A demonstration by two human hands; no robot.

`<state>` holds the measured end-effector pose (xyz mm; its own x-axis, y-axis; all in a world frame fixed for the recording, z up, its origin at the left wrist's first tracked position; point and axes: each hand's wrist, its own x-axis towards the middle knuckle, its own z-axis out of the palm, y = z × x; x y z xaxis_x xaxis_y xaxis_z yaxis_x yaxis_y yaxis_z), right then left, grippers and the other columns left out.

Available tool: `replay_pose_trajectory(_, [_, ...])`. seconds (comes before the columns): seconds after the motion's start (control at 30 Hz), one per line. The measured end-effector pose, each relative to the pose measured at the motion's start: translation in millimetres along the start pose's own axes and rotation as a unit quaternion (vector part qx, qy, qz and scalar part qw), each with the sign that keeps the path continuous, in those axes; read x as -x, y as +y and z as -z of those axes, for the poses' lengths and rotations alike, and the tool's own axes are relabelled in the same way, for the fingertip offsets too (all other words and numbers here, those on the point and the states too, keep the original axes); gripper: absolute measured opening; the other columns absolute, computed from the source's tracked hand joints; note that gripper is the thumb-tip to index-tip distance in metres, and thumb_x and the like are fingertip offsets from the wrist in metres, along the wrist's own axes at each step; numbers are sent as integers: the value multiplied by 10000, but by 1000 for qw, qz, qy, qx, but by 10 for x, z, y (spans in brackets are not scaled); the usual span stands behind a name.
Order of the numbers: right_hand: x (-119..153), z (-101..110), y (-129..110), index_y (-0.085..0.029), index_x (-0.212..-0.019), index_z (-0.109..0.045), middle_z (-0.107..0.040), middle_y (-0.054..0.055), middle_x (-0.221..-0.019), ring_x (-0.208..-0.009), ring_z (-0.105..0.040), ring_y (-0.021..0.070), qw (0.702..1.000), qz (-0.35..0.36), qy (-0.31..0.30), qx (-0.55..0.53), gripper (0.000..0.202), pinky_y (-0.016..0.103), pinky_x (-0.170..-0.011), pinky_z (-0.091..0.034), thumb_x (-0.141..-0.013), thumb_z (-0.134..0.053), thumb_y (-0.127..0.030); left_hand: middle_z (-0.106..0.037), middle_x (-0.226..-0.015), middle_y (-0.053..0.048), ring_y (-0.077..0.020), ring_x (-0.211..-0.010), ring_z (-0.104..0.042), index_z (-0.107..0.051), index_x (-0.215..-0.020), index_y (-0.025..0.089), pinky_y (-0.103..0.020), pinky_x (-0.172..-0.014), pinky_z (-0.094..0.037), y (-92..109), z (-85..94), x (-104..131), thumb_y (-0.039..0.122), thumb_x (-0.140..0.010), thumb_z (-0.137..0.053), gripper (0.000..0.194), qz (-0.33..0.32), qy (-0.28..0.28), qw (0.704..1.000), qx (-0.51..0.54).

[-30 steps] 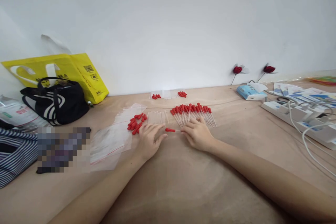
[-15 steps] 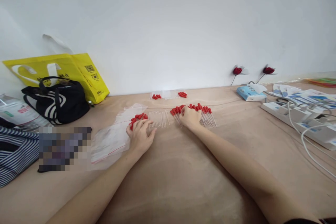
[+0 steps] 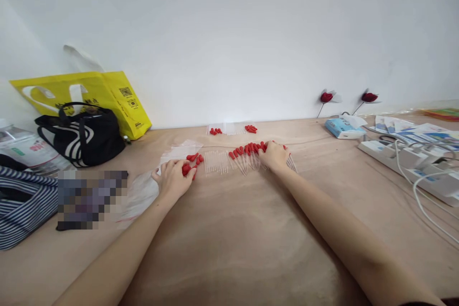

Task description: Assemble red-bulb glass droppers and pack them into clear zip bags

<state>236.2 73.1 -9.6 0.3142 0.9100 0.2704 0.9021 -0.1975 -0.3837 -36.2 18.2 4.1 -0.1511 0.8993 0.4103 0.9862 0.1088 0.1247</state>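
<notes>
My left hand [image 3: 174, 179], fingers spread, rests over the plastic bags and touches a small heap of loose red bulbs [image 3: 200, 158]. Several clear thin tubes [image 3: 216, 162] lie side by side to its right. Beyond them is a row of tubes with red bulbs [image 3: 247, 149] on their far ends. My right hand [image 3: 274, 155] is bent over the right part of that row, fingertips together at the red bulbs; what they pinch is too small to make out. Clear plastic bags [image 3: 143, 193] are spread under and beside my left hand.
A bag with red bulbs [image 3: 233, 128] lies by the wall. On the left are a yellow bag [image 3: 134, 110], a black bag [image 3: 98, 138] and a striped cloth [image 3: 25, 205]. Right: a tissue pack [image 3: 344, 127], white power strips [image 3: 412, 167] with cables, and two red flowers [image 3: 326, 97].
My left hand has moved left, uncovering more of the loose red bulbs. My right hand has shifted right along the row, and the bulbs at its left end now show.
</notes>
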Motion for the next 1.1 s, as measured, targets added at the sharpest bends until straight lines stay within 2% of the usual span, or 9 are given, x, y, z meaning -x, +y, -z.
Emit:
replay_pose_trajectory(0.2, [-31,-18,41,-219,-865,-653,-625,89,-899,-913,-503,255,999,27,-17,1,235,405,-789,-241,-726,-464,-242,-595,-1021,-68,-283,-1004,-456,-620,-877,246,-508,-858,-220,-21,8,-17,385,-793,-435,246,1,-20,1000,10])
replay_pose_trajectory(0.37, [46,-6,-23,-210,-892,-641,-619,96,-932,-899,-495,241,998,47,38,-16,250,393,-766,-235,-745,-441,-234,-601,-1026,-66,-271,-988,-480,-620,-884,251,-488,-856,-226,-56,3,-40,333,-788,-444,216,-2,-19,1000,4])
replay_pose_trajectory(0.47, [186,-24,-168,-216,-823,-641,-628,66,-886,-873,-493,213,991,118,48,-30,227,380,-766,-223,-768,-425,-261,-608,-1013,-72,-267,-957,-505,-616,-905,238,-466,-836,-253,-85,0,-60,324,-784,-443,227,-10,-17,1000,-4])
replay_pose_trajectory(0.53, [294,-54,-311,-221,-759,-642,-635,49,-845,-853,-490,204,982,184,19,-33,227,373,-763,-222,-771,-434,-312,-610,-1006,-71,-261,-925,-526,-616,-900,232,-456,-824,-269,-96,0,-70,330,-777,-450,229,-13,-24,1000,-2])
replay_pose_trajectory(0.6, [380,-87,-460,-212,-747,-641,-636,57,-846,-846,-488,206,976,214,-2,-23,250,373,-759,-226,-778,-428,-338,-613,-997,-65,-256,-907,-538,-622,-871,234,-453,-821,-275,-100,0,-73,338,-771,-457,219,-16,-30,999,2])
replay_pose_trajectory(0.8, [424,-141,-722,-155,-862,-641,-626,127,-924,-897,-490,242,981,176,-68,53,259,399,-779,-238,-767,-438,-286,-644,-932,-58,-251,-890,-547,-626,-786,213,-438,-827,-272,-97,-10,-68,315,-767,-472,185,-26,-2,1000,-3])
replay_pose_trajectory(0.93, [400,-161,-780,-131,-858,-650,-632,149,-906,-899,-494,261,979,164,-96,78,234,414,-787,-234,-748,-454,-195,-652,-915,-57,-257,-901,-537,-624,-771,202,-435,-830,-256,-49,18,-39,311,-793,-451,205,-32,61,998,8])
replay_pose_trajectory(1.03, [423,-152,-807,-108,-868,-651,-626,168,-918,-905,-489,271,977,161,-104,96,255,416,-788,-231,-756,-423,-119,-653,-920,-48,-236,-908,-537,-616,-810,204,-412,-843,-249,49,39,39,320,-813,-439,212,-79,109,990,51])
replay_pose_trajectory(1.1, [461,-116,-785,-82,-906,-637,-611,185,-948,-914,-480,274,976,164,-99,105,277,412,-793,-227,-768,-397,-87,-659,-904,-29,-211,-903,-546,-615,-837,222,-398,-861,-239,136,34,121,317,-820,-441,200,-138,101,980,97])
